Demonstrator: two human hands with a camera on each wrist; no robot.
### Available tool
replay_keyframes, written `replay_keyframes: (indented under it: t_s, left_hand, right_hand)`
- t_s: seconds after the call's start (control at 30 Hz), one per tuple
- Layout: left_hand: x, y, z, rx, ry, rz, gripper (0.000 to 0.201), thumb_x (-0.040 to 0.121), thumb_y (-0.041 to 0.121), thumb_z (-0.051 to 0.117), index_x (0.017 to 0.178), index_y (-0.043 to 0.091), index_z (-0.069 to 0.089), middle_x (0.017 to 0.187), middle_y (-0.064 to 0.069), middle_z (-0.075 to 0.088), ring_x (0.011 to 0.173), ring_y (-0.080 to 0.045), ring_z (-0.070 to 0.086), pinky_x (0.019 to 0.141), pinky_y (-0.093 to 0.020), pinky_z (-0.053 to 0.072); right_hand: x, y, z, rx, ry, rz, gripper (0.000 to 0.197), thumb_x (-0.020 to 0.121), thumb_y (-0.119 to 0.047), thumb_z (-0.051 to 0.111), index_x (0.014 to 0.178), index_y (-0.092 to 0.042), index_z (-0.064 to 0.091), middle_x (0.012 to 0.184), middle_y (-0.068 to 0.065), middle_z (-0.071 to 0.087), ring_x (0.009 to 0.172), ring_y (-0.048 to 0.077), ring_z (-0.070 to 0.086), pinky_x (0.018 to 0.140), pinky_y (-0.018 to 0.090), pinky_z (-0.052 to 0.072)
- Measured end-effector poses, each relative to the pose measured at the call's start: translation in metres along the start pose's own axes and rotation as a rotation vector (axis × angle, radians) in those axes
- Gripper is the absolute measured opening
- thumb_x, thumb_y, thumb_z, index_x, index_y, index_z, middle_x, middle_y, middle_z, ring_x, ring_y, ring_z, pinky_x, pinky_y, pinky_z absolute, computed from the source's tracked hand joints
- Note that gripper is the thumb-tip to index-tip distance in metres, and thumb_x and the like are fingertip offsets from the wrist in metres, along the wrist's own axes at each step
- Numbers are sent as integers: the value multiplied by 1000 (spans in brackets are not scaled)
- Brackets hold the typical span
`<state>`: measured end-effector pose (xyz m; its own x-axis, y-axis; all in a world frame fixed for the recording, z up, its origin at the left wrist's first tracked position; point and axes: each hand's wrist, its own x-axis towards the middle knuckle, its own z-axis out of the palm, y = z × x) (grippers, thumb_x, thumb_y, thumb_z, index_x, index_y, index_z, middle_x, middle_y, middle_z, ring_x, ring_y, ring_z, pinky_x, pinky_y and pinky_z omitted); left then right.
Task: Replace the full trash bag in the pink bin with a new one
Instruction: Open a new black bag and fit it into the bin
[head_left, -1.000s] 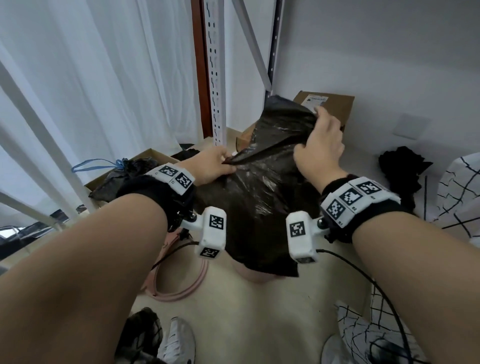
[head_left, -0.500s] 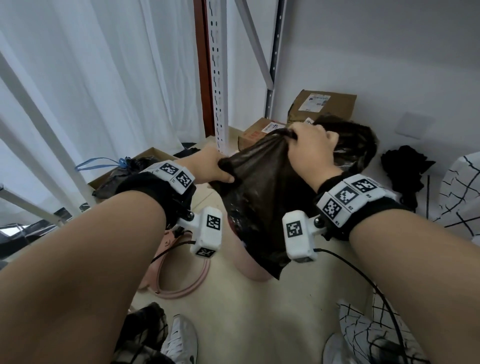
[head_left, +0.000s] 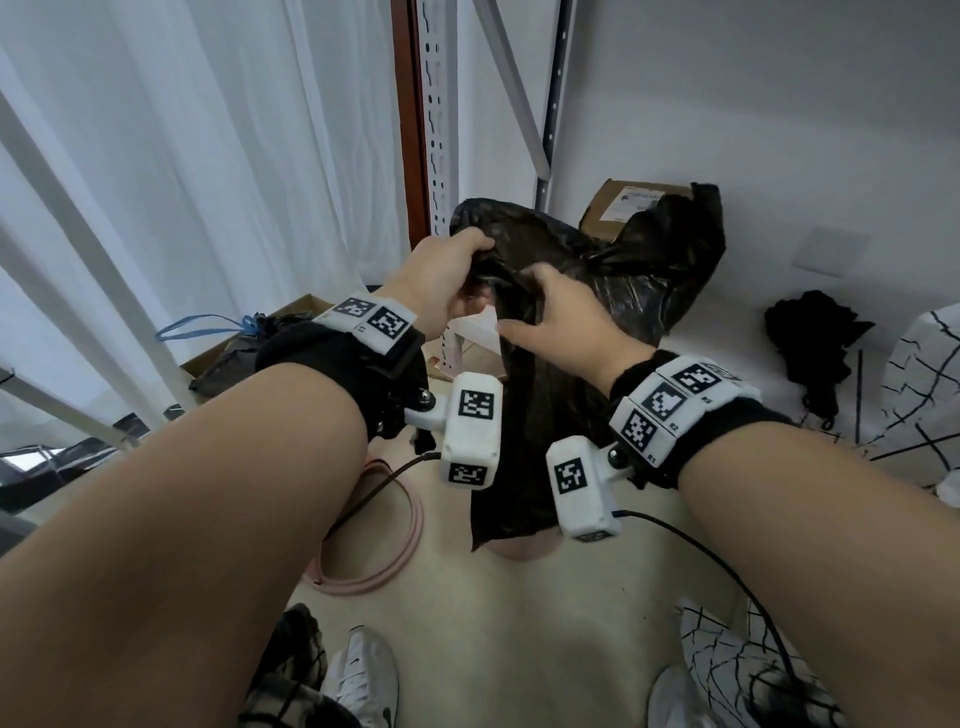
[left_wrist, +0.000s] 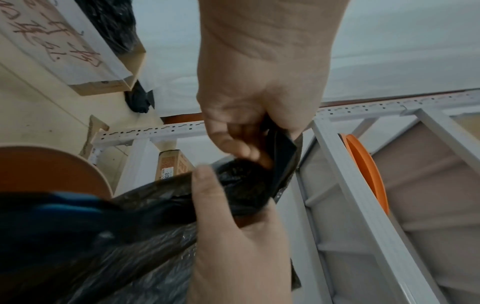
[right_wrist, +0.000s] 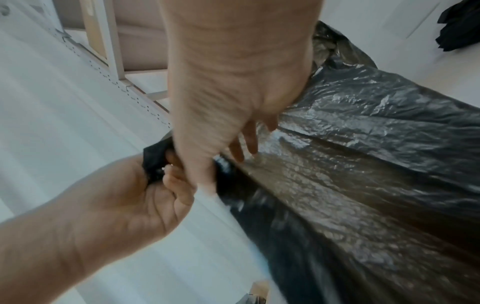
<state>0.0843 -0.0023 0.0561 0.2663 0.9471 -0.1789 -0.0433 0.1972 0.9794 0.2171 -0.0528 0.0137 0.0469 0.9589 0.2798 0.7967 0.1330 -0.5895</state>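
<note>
A black trash bag (head_left: 623, 270) hangs in the air over the pink bin (head_left: 524, 546), of which only a sliver shows under the bag's lower end. My left hand (head_left: 457, 270) grips the bunched top edge of the bag (left_wrist: 259, 181). Right beside it, my right hand (head_left: 545, 312) takes the bag's neck, thumb on one side and fingers lying fairly straight on the crinkled plastic (right_wrist: 363, 144). The loose upper part of the bag flops away to the far right. The bin's rim (left_wrist: 52, 170) sits low at the left in the left wrist view.
A pink ring (head_left: 379, 561) lies on the floor left of the bin. A perforated shelf upright (head_left: 436, 130) stands just behind my hands. Cardboard boxes (head_left: 631, 202) sit against the wall, an open box with a tied dark bag (head_left: 249, 343) at the left, black cloth (head_left: 815, 338) at the right.
The bag has been lifted higher. My right hand slid left along the top until it met the left hand, and the bag's loose end swung out to the right.
</note>
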Motion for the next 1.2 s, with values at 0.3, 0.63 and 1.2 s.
replay_keyframes:
  t_s: [0.3, 0.63, 1.2]
  left_hand:
    - [8, -6, -22, -249, 286, -12, 20, 98, 12, 33, 93, 6, 51, 76, -12, 64, 49, -16, 65, 47, -21, 54]
    - [16, -14, -15, -9, 126, 139, 49, 93, 32, 55, 130, 5, 37, 113, -10, 60, 95, -18, 64, 80, -28, 57]
    - [12, -29, 2, 379, -234, 119, 14, 91, 18, 60, 80, 10, 62, 72, -7, 64, 51, -3, 61, 55, -14, 56]
  right_hand:
    - [-2, 15, -15, -151, -5, 109, 26, 85, -8, 52, 109, -8, 62, 102, 10, 65, 92, 24, 58, 74, 26, 41]
    - [6, 22, -17, -257, 83, 220, 21, 93, -19, 55, 83, -4, 66, 80, 12, 59, 81, 28, 55, 74, 32, 43]
    - [6, 3, -12, 92, 40, 67, 23, 81, -17, 72, 82, 7, 71, 76, 12, 62, 72, 19, 53, 72, 32, 45]
